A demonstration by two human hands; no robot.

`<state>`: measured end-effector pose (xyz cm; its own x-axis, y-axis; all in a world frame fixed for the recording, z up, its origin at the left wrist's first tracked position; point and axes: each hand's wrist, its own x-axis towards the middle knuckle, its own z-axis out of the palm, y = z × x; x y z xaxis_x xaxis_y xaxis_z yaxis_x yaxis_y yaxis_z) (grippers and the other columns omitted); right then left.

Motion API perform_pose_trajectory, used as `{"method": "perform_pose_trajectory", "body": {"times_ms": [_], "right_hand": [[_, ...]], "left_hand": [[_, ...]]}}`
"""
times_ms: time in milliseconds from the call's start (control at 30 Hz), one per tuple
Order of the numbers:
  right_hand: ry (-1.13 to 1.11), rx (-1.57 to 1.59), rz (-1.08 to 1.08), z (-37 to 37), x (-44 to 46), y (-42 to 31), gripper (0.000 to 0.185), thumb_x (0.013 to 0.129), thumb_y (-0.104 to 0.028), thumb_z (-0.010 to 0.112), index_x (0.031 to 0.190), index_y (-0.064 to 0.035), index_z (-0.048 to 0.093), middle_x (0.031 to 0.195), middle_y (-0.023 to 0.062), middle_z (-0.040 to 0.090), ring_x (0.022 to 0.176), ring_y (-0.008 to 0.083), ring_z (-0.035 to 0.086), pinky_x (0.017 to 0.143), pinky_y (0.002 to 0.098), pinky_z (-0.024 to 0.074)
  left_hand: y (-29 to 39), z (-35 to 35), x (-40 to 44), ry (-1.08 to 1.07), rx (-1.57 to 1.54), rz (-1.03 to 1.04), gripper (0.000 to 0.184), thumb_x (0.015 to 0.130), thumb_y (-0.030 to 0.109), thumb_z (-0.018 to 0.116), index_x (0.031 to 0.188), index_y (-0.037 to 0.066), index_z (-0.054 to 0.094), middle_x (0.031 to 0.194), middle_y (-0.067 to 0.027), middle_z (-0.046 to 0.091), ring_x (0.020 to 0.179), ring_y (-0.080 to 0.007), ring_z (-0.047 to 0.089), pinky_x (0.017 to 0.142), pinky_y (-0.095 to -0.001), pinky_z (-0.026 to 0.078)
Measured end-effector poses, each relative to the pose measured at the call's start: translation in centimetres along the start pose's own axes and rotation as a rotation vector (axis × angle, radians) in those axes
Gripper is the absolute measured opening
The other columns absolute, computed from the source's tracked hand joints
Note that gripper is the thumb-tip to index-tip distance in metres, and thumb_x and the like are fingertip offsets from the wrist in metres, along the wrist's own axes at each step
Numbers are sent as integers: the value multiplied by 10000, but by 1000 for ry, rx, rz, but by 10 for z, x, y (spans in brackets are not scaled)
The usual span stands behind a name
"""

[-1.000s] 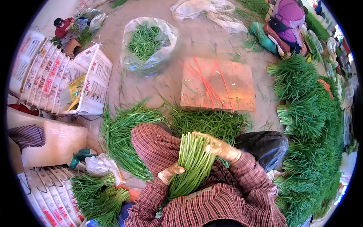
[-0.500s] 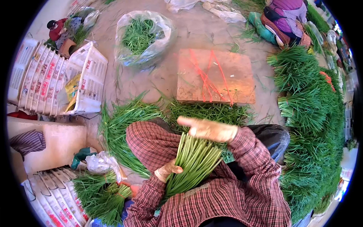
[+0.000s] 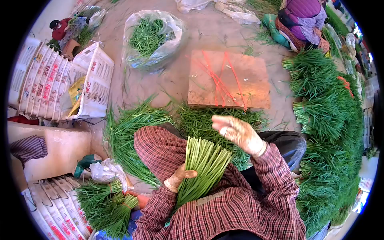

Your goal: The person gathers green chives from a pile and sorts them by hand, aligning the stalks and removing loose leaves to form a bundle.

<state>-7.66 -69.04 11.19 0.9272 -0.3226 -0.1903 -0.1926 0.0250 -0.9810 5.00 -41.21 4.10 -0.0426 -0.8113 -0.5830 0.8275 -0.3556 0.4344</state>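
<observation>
My left hand [image 3: 181, 177], in a pale glove, is wrapped round a thick bunch of green stalks [image 3: 205, 168] over my lap, with the cut ends toward the board. My right hand [image 3: 239, 135], also gloved, is raised above and right of the stalk ends, apart from them, fingers stretched out and nothing visible in it. Loose green stalks [image 3: 140, 132] lie on the floor before my legs. Red ties [image 3: 218, 82] rest across a wooden board [image 3: 252, 80] just beyond them.
Stacked white crates [image 3: 96, 88] stand at left, near a clear bag of greens [image 3: 154, 38]. Tied bundles [image 3: 106, 204] lie at lower left, and a long row of bundles [image 3: 324, 120] lines the right. Two people [image 3: 302, 20] [image 3: 60, 29] sit farther off.
My right hand has left the stalk ends, swung forward and left, and then come back to the right, raised. My left hand has kept its hold on the bunch.
</observation>
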Motion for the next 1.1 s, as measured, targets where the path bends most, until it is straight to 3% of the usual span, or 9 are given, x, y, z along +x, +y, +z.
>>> {"method": "perform_pose_trajectory", "body": {"times_ms": [33,133,433,600,767,800,967,1067,1100], "right_hand": [[18,-1,16,9,-10,-4,474,981,-270,726,1393,-66,612,1223,97,711,1128,211,684,999,349,539],[154,-584,-623,33,-20,10,360,838,-175,837,1183,-144,738,1076,22,732,1023,220,707,889,363,562],[202,-736,-526,44,-34,22,215,809,-248,856,956,-144,739,992,4,737,1076,252,704,954,415,515],[200,-801,-460,48,-37,22,277,807,-291,859,1010,-144,741,1040,35,724,1097,260,681,975,432,502],[133,-1019,-338,58,-32,19,426,869,-475,761,1144,-151,742,1120,99,698,1144,274,623,1076,463,424],[68,-1050,-300,61,-30,20,386,892,-479,716,1125,-172,739,1072,72,681,1184,249,599,1123,486,371],[12,-1226,-286,70,-30,21,197,879,-372,733,1015,-230,741,950,-41,637,1201,194,587,1147,513,363],[-77,-1664,-299,76,-28,30,116,876,-323,732,933,-222,724,921,-51,633,1169,185,608,1166,509,357],[-36,-1384,-350,77,-32,20,84,866,-295,745,890,-221,712,908,-57,640,1138,177,627,1177,503,353]], "left_hand": [[0,2,-1,2,-27,24,848,823,254,867,1509,-2,438,1381,-131,620,1251,-265,612,1095,-394,482],[-5,-2,1,18,-30,16,824,831,272,850,1500,5,450,1368,-126,626,1215,-250,634,1061,-379,508],[-11,-10,-4,78,-281,96,692,894,205,731,1490,-10,451,1331,-135,650,1144,-256,671,1004,-385,560],[-14,-13,-1,31,-379,96,632,917,216,698,1471,-5,487,1314,-148,664,1095,-273,697,959,-384,589],[-12,-8,0,25,-459,121,534,962,192,635,1440,-18,524,1271,-182,685,1036,-291,726,896,-414,626],[-14,-12,1,62,-438,126,507,983,178,597,1436,-36,519,1265,-196,685,1018,-290,731,887,-418,628],[-17,-21,6,61,-397,140,476,996,179,569,1411,-52,538,1246,-200,694,985,-282,738,881,-396,629],[-19,-20,8,64,-392,141,463,994,184,571,1392,-51,559,1224,-196,704,977,-281,740,888,-388,626],[-18,-20,9,63,-402,138,458,990,187,577,1382,-49,571,1212,-192,710,976,-284,739,894,-389,624]]}}
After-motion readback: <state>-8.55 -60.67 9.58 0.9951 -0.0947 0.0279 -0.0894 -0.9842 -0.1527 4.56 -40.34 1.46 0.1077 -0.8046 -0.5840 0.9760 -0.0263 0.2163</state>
